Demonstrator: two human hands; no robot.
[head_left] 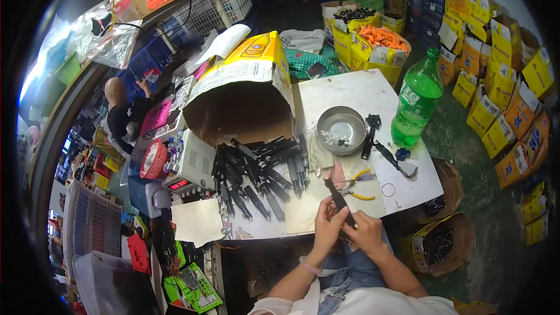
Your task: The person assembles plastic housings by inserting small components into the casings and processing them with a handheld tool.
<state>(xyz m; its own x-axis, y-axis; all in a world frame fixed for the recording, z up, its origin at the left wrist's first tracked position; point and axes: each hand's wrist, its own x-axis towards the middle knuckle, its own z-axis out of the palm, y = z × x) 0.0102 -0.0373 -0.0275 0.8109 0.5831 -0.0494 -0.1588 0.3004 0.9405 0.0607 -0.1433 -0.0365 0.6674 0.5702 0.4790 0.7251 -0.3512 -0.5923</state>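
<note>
Between both hands, a slim black part (338, 199) is held over the table's front edge, its far end pointing up and left. My left hand (329, 221) has its fingers closed round the part's left side. Closed on the near end of the same part is my right hand (364, 228). Just beyond lie pliers with yellow handles (363, 196) and a pinkish cloth (335, 173). A large pile of similar black parts (256, 175) spreads on the table to the left, in front of an open cardboard box (239, 105).
A metal bowl (342, 130) with small white pieces stands mid-table, with a green bottle (417, 99) at right. Black parts (388, 154) lie between them. A box-shaped device (192, 160) with a red display is at left. Another person (119, 116) sits far left. Cartons (440, 245) stand on the floor.
</note>
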